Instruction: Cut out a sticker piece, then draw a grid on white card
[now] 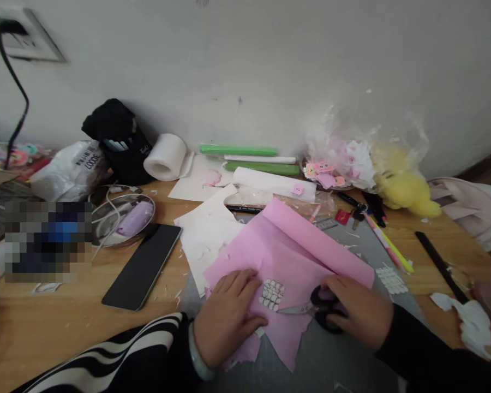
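At the left a dark phone (143,267) lies on the wooden table (77,322), with white paper (204,240) to its right. The left hand (225,316) rests on the pink paper (286,251) — fingers stretched out, thumb apart — just left of a small patterned piece (272,295) (a grid of rounded blocks) lying on that paper. The scissors (305,309) point left, tip beside the piece's near edge — the right hand's (358,311) fingers curl around their black handles. Farther right lies a second patterned piece (391,279).
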Motion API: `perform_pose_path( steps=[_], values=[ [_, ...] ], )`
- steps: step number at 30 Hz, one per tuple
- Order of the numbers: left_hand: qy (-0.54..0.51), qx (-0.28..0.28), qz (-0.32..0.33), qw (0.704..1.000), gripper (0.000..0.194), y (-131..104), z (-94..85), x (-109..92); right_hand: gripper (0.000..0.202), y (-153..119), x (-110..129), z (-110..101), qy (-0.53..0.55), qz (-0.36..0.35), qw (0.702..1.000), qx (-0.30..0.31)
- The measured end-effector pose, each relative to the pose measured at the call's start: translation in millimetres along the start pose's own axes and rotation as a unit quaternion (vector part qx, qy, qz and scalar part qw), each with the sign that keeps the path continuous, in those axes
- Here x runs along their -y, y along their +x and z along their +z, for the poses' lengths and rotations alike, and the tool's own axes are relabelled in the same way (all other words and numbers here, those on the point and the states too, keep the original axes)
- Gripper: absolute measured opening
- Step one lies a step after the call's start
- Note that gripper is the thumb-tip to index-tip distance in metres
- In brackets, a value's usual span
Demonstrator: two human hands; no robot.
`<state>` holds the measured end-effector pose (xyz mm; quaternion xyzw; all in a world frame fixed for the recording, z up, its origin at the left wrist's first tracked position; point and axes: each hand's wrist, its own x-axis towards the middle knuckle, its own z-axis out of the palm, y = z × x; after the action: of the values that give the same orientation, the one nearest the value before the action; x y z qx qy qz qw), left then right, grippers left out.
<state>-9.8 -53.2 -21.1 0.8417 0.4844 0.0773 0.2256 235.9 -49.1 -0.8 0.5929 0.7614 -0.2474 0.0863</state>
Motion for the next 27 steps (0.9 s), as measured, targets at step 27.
perform_pose_path(
  steps=[27],
  values=[
    [0.094,0.084,0.048,0.991,0.019,-51,-23.0,4,0.014,53,55,22,0.100,-0.142,0.979,-0.106]
  ],
)
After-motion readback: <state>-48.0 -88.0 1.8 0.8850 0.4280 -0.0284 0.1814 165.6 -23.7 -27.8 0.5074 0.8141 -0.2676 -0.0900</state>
